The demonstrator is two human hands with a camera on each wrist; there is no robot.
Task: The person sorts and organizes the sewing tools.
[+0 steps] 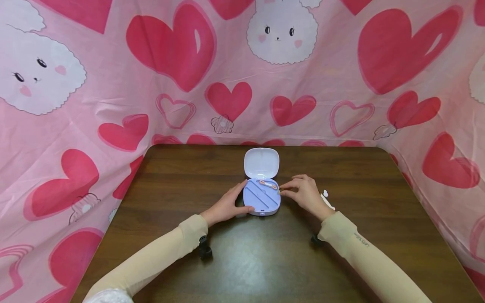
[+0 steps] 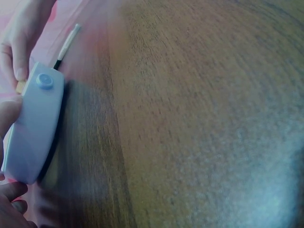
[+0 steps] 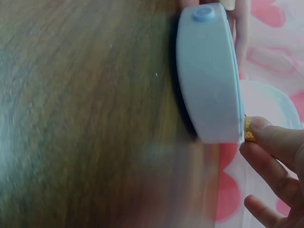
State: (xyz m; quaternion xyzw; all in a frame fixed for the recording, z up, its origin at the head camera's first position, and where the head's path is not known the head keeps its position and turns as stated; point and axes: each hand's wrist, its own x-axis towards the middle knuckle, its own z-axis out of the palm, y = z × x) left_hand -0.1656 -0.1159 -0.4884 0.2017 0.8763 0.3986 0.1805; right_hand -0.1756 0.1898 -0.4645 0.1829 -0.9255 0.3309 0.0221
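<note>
A lavender plastic case [image 1: 251, 199] lies on the table with its white lid [image 1: 261, 162] raised at the back. Slanting dividers cross its inside, and a small orange-and-white piece [image 1: 268, 184] lies near its back right. My left hand [image 1: 226, 205] holds the case by its left side, thumb at the front left corner. At the right edge, my right hand [image 1: 306, 194] pinches a small gold, glittery piece [image 3: 249, 130] between thumb and index finger, right at the rim. The fingers cover much of this piece, so I cannot tell its kind.
Behind my right wrist lies a slim white item [image 1: 326, 202], partly hidden by the hand. The case stands toward the back of the dark wooden table [image 1: 242, 261]. A pink curtain [image 1: 322, 75] with hearts hangs behind the table and along its sides.
</note>
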